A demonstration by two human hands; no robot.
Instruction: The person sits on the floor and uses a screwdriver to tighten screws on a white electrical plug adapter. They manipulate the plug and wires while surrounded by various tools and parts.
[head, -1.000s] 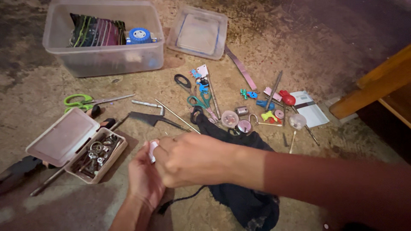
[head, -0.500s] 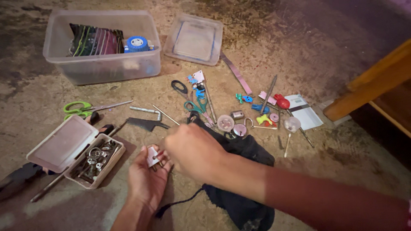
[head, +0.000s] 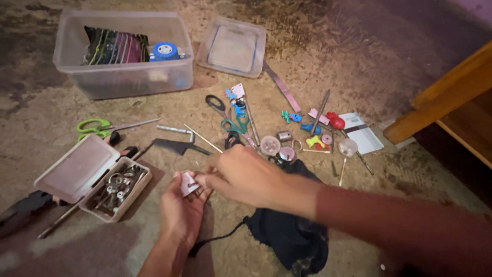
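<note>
My left hand [head: 179, 213] is palm up near the bottom middle, cupping a small white and metal piece [head: 187, 183] at its fingertips. My right hand [head: 245, 174], in a dark red sleeve, reaches across from the right and pinches at that same piece. Just left of the hands lies a small open hinged box [head: 82, 169] with several metal bits inside. A dark cloth pouch [head: 289, 233] with a drawstring lies under my right forearm.
On the rough floor: a clear bin [head: 123, 77] holding striped cloth and a blue roll, its lid [head: 233, 46], green scissors [head: 97, 126], dark pliers [head: 25, 208], a scatter of small tools and clips [head: 287, 133], a wooden furniture leg [head: 441, 102] at right.
The view shifted slightly. My right hand slid a little right off the left palm, uncovering the small white piece, and both hands stay together over it.
</note>
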